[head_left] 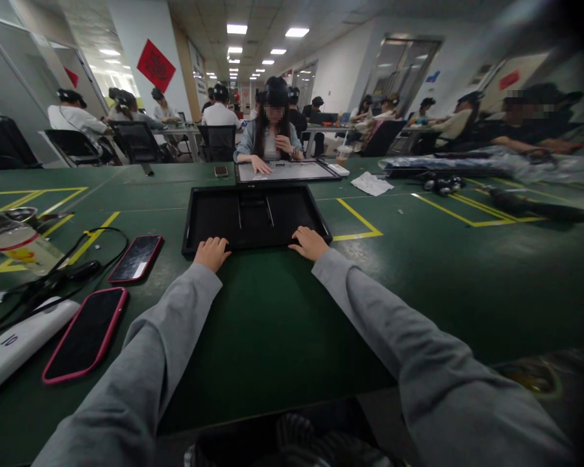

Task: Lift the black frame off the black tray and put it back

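A shallow black rectangular housing [288, 206], which looks like a monitor's back cover, lies on the green table in front of me with its hollow side up. At its near left corner, my left hand [213, 253] has its fingers hooked over the rim and the thumb along the front. My right hand [310, 243] holds the near right corner in a like way, fingers bent over the edge. Raised ribs and a recess show in the middle of the housing. Its underside is hidden.
To the left lie two phones [86, 334] [136, 258], a white power bank [26, 347], black cables and a plastic bottle [26, 246]. Opposite, a person rests a hand on a flat panel [292, 170]. Crumpled tissue [372, 183] and a dark tool [540, 206] lie right.
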`<action>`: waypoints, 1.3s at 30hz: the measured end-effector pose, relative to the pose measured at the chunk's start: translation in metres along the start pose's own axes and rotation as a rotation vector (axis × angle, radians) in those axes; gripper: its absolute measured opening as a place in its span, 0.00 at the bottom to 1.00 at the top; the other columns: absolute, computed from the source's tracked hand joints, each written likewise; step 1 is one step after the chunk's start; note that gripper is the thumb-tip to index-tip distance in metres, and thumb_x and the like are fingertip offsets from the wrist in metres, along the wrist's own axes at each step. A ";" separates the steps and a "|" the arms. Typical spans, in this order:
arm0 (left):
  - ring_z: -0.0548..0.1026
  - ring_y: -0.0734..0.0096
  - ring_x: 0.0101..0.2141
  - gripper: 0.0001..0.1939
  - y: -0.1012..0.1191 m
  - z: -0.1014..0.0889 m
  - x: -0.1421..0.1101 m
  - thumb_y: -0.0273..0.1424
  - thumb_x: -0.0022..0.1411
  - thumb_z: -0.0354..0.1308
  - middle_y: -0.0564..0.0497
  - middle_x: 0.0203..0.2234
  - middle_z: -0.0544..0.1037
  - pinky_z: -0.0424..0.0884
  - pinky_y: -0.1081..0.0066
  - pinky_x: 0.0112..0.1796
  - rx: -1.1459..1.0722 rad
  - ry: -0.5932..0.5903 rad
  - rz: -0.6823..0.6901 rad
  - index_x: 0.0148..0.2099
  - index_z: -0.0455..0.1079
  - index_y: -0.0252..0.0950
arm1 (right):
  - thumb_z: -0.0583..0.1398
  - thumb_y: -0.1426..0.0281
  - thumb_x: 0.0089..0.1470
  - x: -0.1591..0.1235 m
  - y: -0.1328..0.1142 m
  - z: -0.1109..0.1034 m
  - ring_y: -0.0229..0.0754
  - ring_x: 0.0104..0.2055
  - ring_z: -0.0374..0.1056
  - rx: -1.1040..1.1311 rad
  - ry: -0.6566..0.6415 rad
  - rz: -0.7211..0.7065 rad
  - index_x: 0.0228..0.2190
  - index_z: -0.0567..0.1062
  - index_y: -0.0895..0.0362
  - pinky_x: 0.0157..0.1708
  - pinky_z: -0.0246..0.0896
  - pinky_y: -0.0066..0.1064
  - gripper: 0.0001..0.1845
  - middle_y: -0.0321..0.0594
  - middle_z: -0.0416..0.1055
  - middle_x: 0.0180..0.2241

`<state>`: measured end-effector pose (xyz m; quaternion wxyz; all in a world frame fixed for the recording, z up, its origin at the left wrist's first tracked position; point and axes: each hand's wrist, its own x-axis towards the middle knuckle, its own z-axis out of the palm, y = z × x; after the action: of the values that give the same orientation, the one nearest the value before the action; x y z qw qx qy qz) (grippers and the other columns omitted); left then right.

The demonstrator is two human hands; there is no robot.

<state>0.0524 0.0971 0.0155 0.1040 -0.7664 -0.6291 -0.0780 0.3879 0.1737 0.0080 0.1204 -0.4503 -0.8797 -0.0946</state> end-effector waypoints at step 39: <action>0.71 0.55 0.51 0.23 -0.070 0.012 -0.085 0.40 0.65 0.46 0.41 0.49 0.76 0.66 0.60 0.50 -0.306 0.247 -0.581 0.55 0.70 0.35 | 0.52 0.66 0.57 -0.103 0.053 0.006 0.51 0.61 0.62 0.556 0.456 0.560 0.61 0.64 0.58 0.60 0.57 0.49 0.30 0.48 0.67 0.58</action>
<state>-0.0334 0.0325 -0.0133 0.0366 -0.5469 -0.7846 -0.2898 0.4884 0.1267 -0.0257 0.4481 -0.5892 -0.6670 0.0847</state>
